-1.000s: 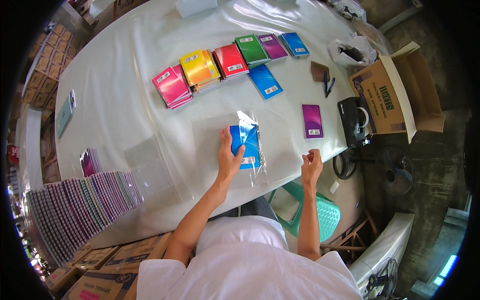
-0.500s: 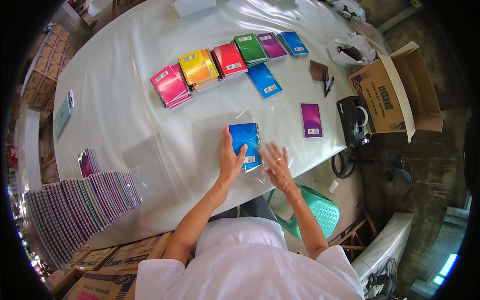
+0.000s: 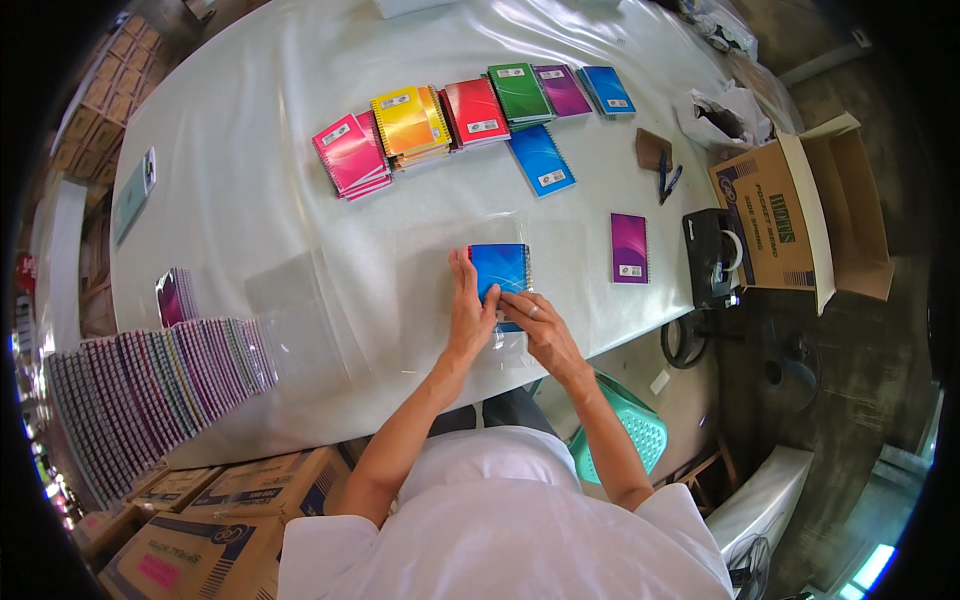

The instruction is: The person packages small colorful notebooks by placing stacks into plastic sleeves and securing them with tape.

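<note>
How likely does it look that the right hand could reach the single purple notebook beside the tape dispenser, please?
Probably yes: the purple notebook lies uncovered to the right of the right hand, with nothing upright seen between them. That hand would first need to leave the nearer blue notebook.

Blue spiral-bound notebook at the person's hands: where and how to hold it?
Probably by the plain left long edge of the rectangular blue spiral-bound notebook, from the left: thumb on the cover, fingers along the side, as the left hand has it. It lies flat, and its coil binding runs down the right edge.
</note>
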